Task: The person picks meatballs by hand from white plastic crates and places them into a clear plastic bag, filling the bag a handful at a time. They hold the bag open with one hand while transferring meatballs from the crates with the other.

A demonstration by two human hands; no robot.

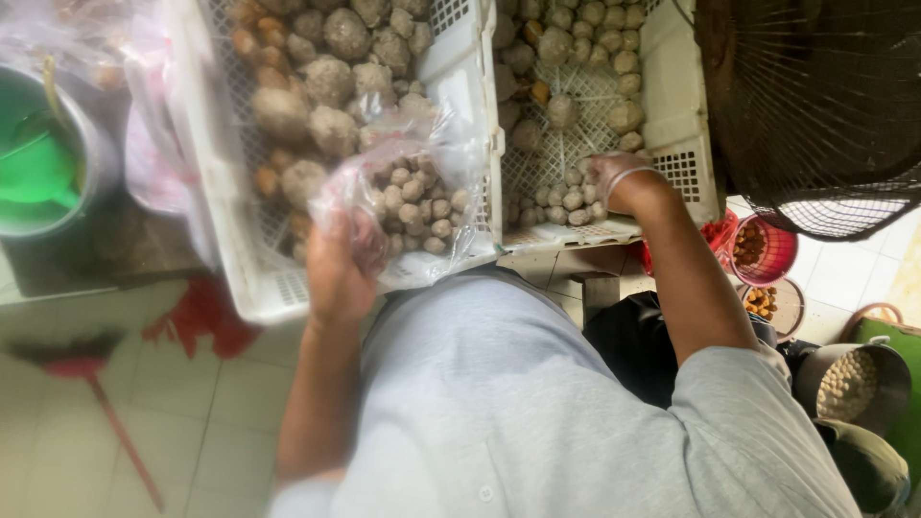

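Head view: left hand (338, 264) fingers pinched the clear bag (413, 206) of small balls; right hand (614, 182) fingers curled over balls (566, 201) beside that bag.

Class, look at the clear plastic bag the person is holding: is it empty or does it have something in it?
Partly filled. The clear plastic bag, held by the left hand, shows many small round brownish balls through its side.

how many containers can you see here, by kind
white plastic crates: 2
clear plastic bag in the left hand: 1
red tubs: 1
metal pots: 2
total: 6
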